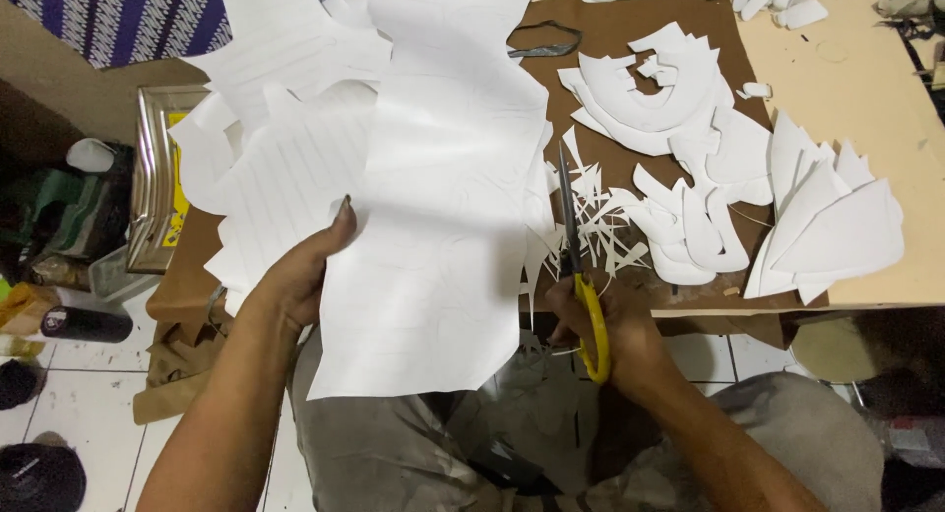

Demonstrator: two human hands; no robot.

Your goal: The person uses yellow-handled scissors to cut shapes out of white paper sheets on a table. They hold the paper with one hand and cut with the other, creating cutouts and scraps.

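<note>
Lying lengthwise from near to far, the large white sheet is held up over the near edge of the brown work surface, its long axis running away from the body. It is gripped along its left edge by the left hand, thumb on top and fingers hidden beneath. The right edge of the sheet is met by the scissors, whose yellow handles are clenched in the right hand; the blades point far, roughly parallel to the sheet's long axis and just beside its right margin. The right hand is thus the nearer of the 2 to that margin. The sheet looks thin and limp, with faint ruled lines and a ragged, already trimmed outline. Narrow white slivers lie just right of the blades, and curved white offcuts are piled farther right. Whether the blades are parted cannot be told.
</note>
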